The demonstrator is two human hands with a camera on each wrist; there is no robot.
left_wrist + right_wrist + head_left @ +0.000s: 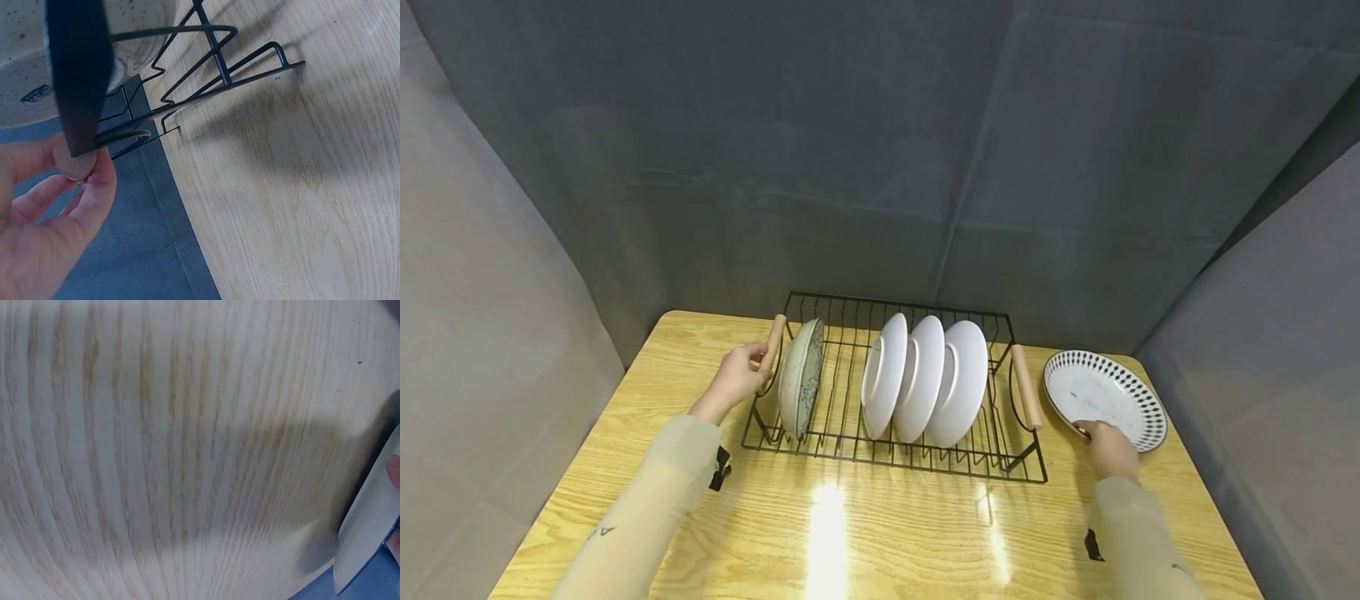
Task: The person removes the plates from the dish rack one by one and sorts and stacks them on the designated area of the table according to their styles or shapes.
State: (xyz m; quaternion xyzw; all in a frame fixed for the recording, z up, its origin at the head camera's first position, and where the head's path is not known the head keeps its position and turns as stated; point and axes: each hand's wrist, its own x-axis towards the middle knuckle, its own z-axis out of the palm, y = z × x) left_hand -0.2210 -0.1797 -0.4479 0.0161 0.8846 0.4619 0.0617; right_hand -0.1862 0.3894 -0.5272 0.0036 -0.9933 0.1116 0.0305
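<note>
My left hand (737,380) pinches the left wooden handle (774,336) of a black wire dish rack (850,460). The left wrist view shows thumb and fingers (97,194) around the handle's round end (75,165). Right beside this hand, a speckled, dark-rimmed dish (796,383) stands on edge in the rack. At the right, my right hand (1111,452) holds the near rim of a white plate with a black diamond border (1090,385). In the right wrist view only the plate's pale outer side (369,519) and bits of fingers show, at the right edge.
Three white plates (886,375) stand on edge in the rack's middle and right. The rack's right wooden handle (1027,387) lies between them and the patterned plate. Grey cloth (850,167) walls in the back and sides of the wooden table (910,533).
</note>
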